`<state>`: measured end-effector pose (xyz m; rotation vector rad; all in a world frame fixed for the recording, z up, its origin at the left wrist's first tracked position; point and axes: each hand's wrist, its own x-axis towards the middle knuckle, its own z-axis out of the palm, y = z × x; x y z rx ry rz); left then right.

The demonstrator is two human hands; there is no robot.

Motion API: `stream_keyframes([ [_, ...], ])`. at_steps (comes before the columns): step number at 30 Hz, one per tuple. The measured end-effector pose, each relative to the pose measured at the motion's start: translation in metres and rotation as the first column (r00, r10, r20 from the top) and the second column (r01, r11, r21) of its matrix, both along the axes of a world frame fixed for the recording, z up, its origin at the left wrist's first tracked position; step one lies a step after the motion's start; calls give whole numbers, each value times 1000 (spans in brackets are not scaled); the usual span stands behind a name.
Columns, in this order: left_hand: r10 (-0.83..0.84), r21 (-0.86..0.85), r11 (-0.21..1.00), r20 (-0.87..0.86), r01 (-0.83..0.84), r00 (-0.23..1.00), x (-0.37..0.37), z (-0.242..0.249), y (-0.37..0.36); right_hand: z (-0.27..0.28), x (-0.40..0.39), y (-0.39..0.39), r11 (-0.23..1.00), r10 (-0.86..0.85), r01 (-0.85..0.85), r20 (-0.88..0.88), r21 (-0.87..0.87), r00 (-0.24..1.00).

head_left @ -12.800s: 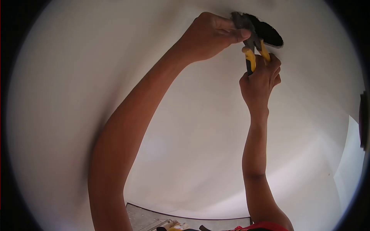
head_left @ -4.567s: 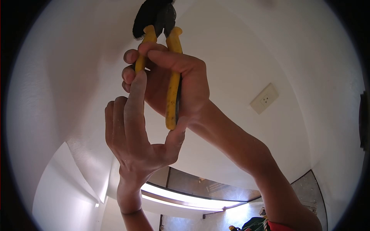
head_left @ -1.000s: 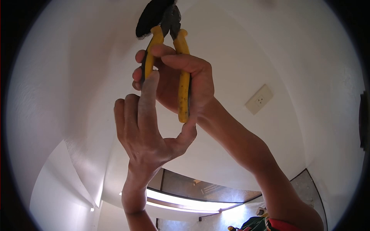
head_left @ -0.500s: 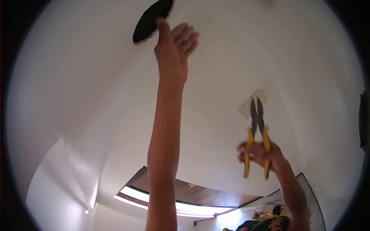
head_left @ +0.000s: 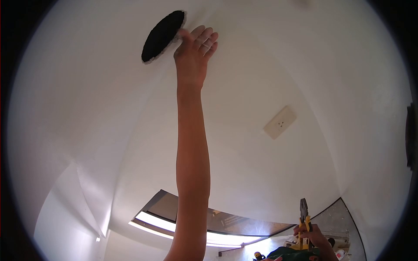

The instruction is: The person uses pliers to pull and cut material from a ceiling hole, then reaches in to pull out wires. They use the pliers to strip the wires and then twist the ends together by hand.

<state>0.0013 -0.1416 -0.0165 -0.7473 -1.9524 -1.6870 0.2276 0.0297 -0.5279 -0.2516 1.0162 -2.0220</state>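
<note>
My left hand (head_left: pixel 193 52) is raised at the top of the head view, beside a round black hole (head_left: pixel 163 36) with a rough, ragged rim in the white surface. Its thumb reaches the rim, while the other fingers stretch out over the white surface and hold nothing. Low on the right, my right hand (head_left: pixel 314 235) grips pliers (head_left: pixel 303 209) with dark jaws and yellow-and-black handles. The pliers point upward, and their jaws look nearly closed.
A pale outlet plate (head_left: pixel 280 122) is mounted right of centre. Below runs a dark-edged panel (head_left: pixel 244 222) with a bright strip (head_left: pixel 222 239) along it. Assorted items and green patterned cloth (head_left: pixel 285 253) lie at the bottom right. A dark object (head_left: pixel 410 137) shows at the right edge.
My right hand has lowered with the pliers, whose spread handles and jaws have come together. The outlet plate is uncovered. My left hand stays at the hole, its fingers flatter.
</note>
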Motion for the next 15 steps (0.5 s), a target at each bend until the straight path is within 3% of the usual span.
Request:
stream_keyframes([
  [1, 131, 2, 991, 48, -132, 990, 6, 1, -3, -6, -1, -3, 999, 13, -13, -4, 35, 1000],
  [2, 133, -4, 991, 40, -133, 990, 9, 2, 2, -14, -1, -2, 999, 7, -6, -31, 32, 999],
  [4, 226, 152, 963, -9, -222, 974, 17, 14, 3, -19, 5, 2, 998, 6, -3, -55, 56, 998],
  [7, 201, 253, 952, -97, -171, 975, 25, 39, -1, 2, 9, 2, 991, 14, 0, -101, 137, 995],
  [11, 140, 206, 973, -161, -105, 977, 25, 46, -25, 10, 13, 2, 978, -7, 41, -163, 203, 987],
  [13, 173, -147, 968, -191, -202, 966, 33, 46, -39, 7, 14, 0, 970, -15, 58, -180, 236, 984],
  [14, 172, -167, 965, -189, -204, 967, 19, 11, -24, -32, 2, 12, 964, -22, 70, -187, 255, 982],
  [15, 248, -422, 867, -92, -264, 964, 26, 8, -28, -36, 2, 10, 965, -22, 70, -188, 253, 982],
])
